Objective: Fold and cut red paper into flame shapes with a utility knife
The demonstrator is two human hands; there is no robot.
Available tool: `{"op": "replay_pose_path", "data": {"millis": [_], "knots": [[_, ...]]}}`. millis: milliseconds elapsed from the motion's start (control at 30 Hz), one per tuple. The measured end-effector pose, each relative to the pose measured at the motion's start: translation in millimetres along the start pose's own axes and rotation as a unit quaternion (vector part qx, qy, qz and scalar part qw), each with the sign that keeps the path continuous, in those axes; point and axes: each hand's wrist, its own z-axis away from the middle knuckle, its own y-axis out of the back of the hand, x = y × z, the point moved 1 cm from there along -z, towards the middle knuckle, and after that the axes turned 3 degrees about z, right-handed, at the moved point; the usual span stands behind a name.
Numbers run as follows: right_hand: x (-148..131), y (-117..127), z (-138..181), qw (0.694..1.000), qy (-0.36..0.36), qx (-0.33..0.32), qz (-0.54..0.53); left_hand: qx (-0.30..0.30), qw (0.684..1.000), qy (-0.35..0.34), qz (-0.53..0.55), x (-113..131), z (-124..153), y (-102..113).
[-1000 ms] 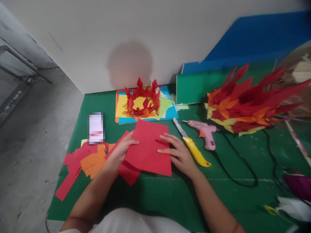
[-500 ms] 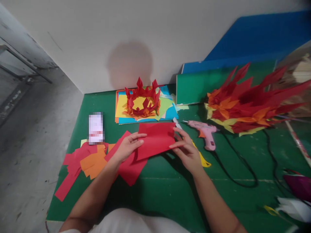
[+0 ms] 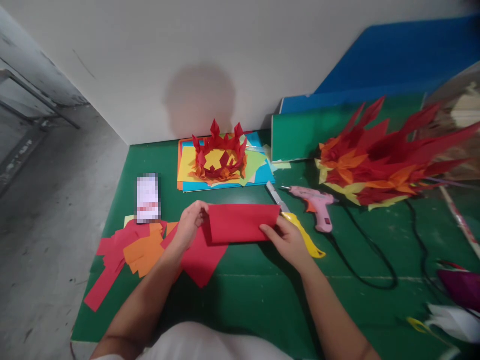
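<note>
A sheet of red paper (image 3: 240, 224) hangs above the table between my two hands. Pinched fingers of my left hand (image 3: 193, 220) are at its upper left corner. My right hand (image 3: 290, 240) grips the right end, thumb on the front and fingers behind. Under the sheet and my left wrist lie more red paper pieces (image 3: 204, 265). Just beyond my right hand is a yellow-handled knife (image 3: 309, 242), its blade pointing away from me, partly hidden by the hand.
A red paper crown (image 3: 221, 160) stands on stacked coloured sheets (image 3: 185, 170). At right are a pink glue gun (image 3: 318, 202) with its black cord and a larger flame-like paper piece (image 3: 390, 155). A phone (image 3: 148, 197) and orange paper strips (image 3: 140, 252) lie left on the green table (image 3: 262, 310).
The red sheet is turned level and now looks like a narrower strip. My left hand has moved up to its corner, and my right thumb now presses its front. More of the knife shows.
</note>
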Motion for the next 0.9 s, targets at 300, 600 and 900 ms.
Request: {"op": "replay_pose_path", "data": {"millis": [300, 600, 900], "knots": [[-3, -3, 3, 0.996, 0.074, -0.018, 0.049, -0.050, 0.951, -0.063, -0.299, 13, 14, -16], [1, -24, -1, 0.948, -0.098, 0.083, -0.292, 0.089, 0.972, -0.049, -0.210, -5, 13, -20], [-22, -42, -6, 0.940, -0.221, 0.013, -0.258, 0.039, 0.992, -0.033, -0.114, -16, 12, -26]]}}
